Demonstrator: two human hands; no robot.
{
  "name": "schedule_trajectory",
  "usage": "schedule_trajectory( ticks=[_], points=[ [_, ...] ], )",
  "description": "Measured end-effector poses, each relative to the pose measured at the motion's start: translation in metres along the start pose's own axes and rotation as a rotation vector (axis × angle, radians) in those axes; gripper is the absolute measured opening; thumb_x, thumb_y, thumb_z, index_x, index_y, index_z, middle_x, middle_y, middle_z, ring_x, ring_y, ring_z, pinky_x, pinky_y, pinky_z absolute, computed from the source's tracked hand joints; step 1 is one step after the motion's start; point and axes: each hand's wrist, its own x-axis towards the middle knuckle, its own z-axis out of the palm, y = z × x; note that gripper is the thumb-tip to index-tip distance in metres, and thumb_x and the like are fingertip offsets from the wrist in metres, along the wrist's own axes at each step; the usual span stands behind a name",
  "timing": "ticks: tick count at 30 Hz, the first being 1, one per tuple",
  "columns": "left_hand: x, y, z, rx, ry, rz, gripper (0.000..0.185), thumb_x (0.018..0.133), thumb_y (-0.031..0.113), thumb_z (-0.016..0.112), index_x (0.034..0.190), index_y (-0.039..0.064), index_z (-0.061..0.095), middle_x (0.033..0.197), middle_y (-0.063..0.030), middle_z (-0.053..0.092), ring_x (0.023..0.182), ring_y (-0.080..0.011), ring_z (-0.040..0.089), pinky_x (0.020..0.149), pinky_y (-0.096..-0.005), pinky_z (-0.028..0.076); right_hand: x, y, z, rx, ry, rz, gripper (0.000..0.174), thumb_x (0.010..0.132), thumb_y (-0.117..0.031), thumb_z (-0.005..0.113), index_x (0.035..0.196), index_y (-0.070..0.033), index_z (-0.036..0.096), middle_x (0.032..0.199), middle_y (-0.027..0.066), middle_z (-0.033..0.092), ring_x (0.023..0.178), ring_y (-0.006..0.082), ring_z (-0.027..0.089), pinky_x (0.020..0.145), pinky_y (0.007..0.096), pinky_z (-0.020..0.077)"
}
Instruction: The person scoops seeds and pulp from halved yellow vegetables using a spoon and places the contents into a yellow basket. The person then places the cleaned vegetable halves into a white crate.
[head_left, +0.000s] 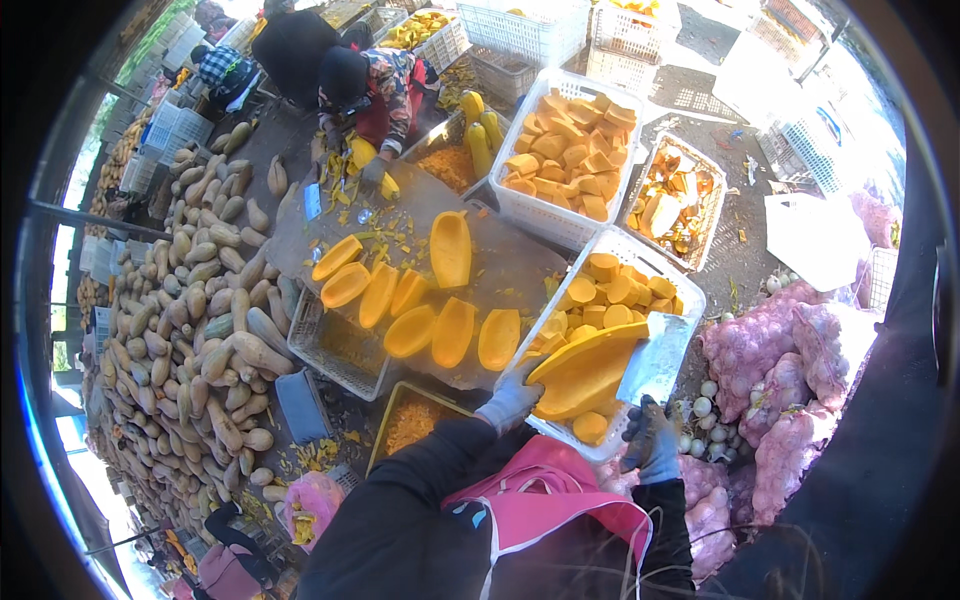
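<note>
My gloved left hand (512, 395) grips the near end of a hollowed, peeled pumpkin half (589, 367) above a white plastic crate (694, 300) of orange pumpkin pieces. In my gloved right hand (651, 435) is a broad metal cleaver (652, 358), its blade against the right end of the half. Thick round and chunky cuts (604, 289) fill the crate beneath. To the left, several scooped pumpkin halves (453, 332) lie cut side up on a board (517, 262), with one longer half (451, 249) behind them.
Across the board a co-worker's gloved hand (373, 174) holds a yellow squash. A full crate (551, 210) and a scrap crate (701, 259) stand beyond mine. Unpeeled pumpkins (202, 300) are heaped left; mesh sacks of onions (750, 337) lie right. A tub of orange pulp (412, 426) sits near my left arm.
</note>
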Motion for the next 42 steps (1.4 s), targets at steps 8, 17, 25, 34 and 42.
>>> schedule_trajectory(
  ticks=[8,17,25,34,42],
  points=[
    [-0.007,-0.044,-0.012,-0.224,0.199,-0.057,0.068,0.079,-0.012,0.059,0.146,-0.006,0.050,0.122,-0.0168,0.068,0.103,-0.0229,0.068,0.087,-0.0302,0.055,0.000,-0.118,0.017,-0.321,-0.091,-0.522,0.022,0.100,-0.009,0.061,0.122,-0.007,0.060,0.078,0.0004,0.060,0.059,0.0074,0.054,0.053,0.0237,0.0471],
    [0.004,-0.026,0.042,-0.229,0.268,0.103,0.070,0.077,-0.010,0.059,0.146,0.000,0.054,0.115,-0.0119,0.066,0.096,-0.0205,0.064,0.082,-0.0281,0.052,0.139,-0.027,-0.038,-1.444,-0.454,-0.661,0.028,0.100,-0.032,0.055,0.108,-0.007,0.064,0.097,0.0247,0.072,0.095,0.0440,0.069,0.082,0.0527,0.0549],
    [0.023,-0.045,0.035,-0.426,0.279,0.044,0.067,0.078,-0.013,0.060,0.144,-0.006,0.052,0.117,-0.0148,0.070,0.092,-0.0222,0.071,0.082,-0.0312,0.058,0.174,-0.046,-0.039,-0.593,-0.178,0.309,0.020,0.097,-0.011,0.061,0.117,-0.006,0.062,0.068,0.0038,0.056,0.051,0.0145,0.051,0.048,0.0336,0.0475],
    [0.033,-0.044,0.049,-0.575,0.454,0.135,0.063,0.080,-0.013,0.055,0.142,-0.007,0.051,0.119,-0.0171,0.068,0.096,-0.0282,0.072,0.088,-0.0372,0.060,0.082,-0.023,-0.032,-1.081,-0.461,-1.036,0.022,0.094,-0.017,0.063,0.113,-0.008,0.068,0.096,0.0172,0.072,0.084,0.0370,0.072,0.071,0.0456,0.0571],
    [0.039,-0.057,0.008,-0.709,0.198,-0.151,0.065,0.080,-0.008,0.059,0.144,-0.002,0.047,0.123,-0.0212,0.065,0.102,-0.0369,0.070,0.084,-0.0523,0.063,0.145,0.046,-0.072,-0.676,-0.438,0.537,0.023,0.096,-0.025,0.066,0.109,-0.006,0.063,0.074,0.0099,0.065,0.056,0.0212,0.061,0.054,0.0389,0.0522]
  ],
)
